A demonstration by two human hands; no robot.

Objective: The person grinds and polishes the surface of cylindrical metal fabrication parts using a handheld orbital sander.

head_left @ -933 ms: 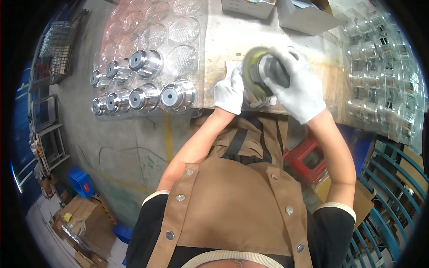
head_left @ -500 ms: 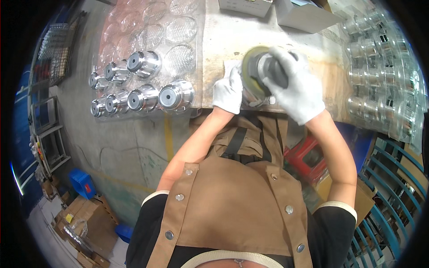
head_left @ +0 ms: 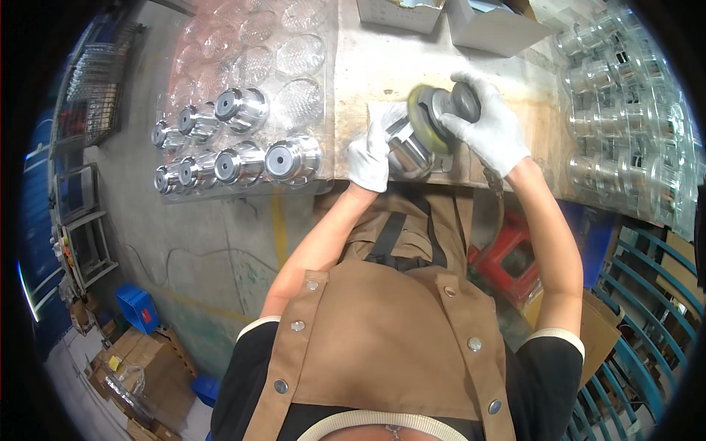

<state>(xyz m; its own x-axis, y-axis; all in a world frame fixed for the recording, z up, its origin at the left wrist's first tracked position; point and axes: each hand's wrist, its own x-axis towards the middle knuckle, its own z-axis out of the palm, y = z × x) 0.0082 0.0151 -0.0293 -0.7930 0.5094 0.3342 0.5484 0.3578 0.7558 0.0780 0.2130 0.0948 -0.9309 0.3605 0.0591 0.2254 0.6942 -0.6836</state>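
Observation:
My gloved right hand [head_left: 494, 131] is wrapped round the dark, rounded body of a hand-held polisher [head_left: 463, 103]. The polisher's yellow-green disc pad [head_left: 422, 117] is tilted nearly on edge, at the upper right side of a shiny metal cup-shaped part [head_left: 412, 156]; whether they touch I cannot tell. Closed against the left side of that part is my gloved left hand [head_left: 369, 163], thumb pointing up; its other fingers are partly hidden. Beneath the part lies a white cloth [head_left: 382, 112] near the bench's front edge.
On the left, a clear plastic tray [head_left: 300, 55] with round pockets holds several similar metal parts [head_left: 293, 158]. Clear packs of metal parts [head_left: 614, 121] are stacked at the right. Two open boxes [head_left: 493, 31] stand at the back. A red stool [head_left: 511, 257] sits below the bench.
The polisher has tipped up and moved slightly right, uncovering more of the metal part. My left hand has shifted a little left and stays against the part.

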